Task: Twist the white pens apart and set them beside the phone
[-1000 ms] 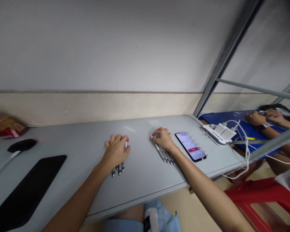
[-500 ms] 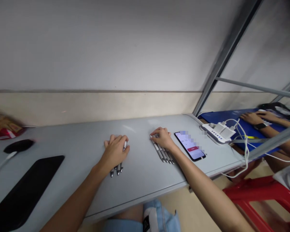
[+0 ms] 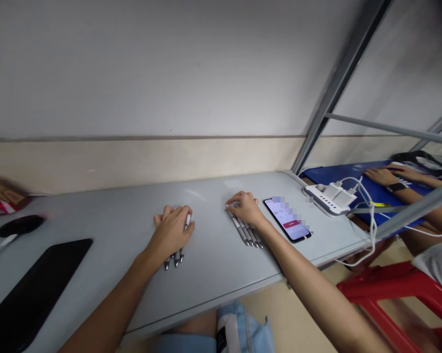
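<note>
On the grey table, my left hand is curled over a small bunch of pens. Their metal tips stick out below the palm, and one white pen end shows between thumb and forefinger. To the right, my right hand lies over the upper ends of several silver-and-white pens set side by side in a row, tips toward me. Its thumb and forefinger close at the top of the leftmost pen; the other fingers bend over the rest and partly hide them.
A phone with a lit screen lies right of the row. Beyond it are a power strip with chargers and white cables. A black mat, dark oval object and red packet are left. Another person's hands rest at the blue table.
The view has shifted slightly, so everything sits a little differently in it. Both hands keep nearly the same pose on the pens.
</note>
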{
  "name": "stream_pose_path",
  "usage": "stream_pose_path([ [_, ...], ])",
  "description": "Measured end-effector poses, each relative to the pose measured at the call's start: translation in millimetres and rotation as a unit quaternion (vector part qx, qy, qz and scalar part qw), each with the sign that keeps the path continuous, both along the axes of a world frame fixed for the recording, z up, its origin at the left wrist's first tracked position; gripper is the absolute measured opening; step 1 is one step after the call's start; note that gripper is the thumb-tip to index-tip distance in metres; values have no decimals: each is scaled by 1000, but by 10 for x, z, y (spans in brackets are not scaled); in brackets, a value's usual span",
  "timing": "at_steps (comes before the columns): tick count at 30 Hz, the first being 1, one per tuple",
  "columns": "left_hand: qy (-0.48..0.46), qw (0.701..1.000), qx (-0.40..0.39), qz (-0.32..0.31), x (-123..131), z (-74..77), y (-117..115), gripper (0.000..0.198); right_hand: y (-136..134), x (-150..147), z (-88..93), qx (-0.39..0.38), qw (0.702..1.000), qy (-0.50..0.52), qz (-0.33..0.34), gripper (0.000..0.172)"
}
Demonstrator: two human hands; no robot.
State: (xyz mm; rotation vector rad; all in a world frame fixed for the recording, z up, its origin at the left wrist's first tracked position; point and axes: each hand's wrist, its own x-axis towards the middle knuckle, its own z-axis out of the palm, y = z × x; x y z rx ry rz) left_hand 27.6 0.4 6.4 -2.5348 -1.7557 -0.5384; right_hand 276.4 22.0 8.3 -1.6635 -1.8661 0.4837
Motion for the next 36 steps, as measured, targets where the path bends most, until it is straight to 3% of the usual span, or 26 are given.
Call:
stream_pose_path([
  [9, -8, 1000, -18, -11, 16, 4, 10, 20, -89, -99, 43, 57, 998, 15, 18, 15],
  [15, -51, 998, -16, -43, 68, -11, -4, 21, -202, -229, 55, 129, 980, -26, 147, 31],
  [19, -45, 996, -26, -68, 97, 11, -32, 16, -234, -253, 54, 135, 966, -75, 205, 36],
  [24, -33, 991, -51, -116, 110, 31, -86, 19, -216, -226, 49, 109, 964, -108, 218, 31],
  [29, -34, 991, -56, -117, 136, 42, -102, 18, -188, -177, 43, 119, 969, -101, 189, 26],
  [33, -103, 986, -76, -110, 148, 86, -92, 20, -172, -138, 69, 123, 977, -71, 161, 24],
  [36, -181, 968, -121, -127, 149, 143, -98, 16, -174, -127, 116, 121, 973, -31, 192, 33],
])
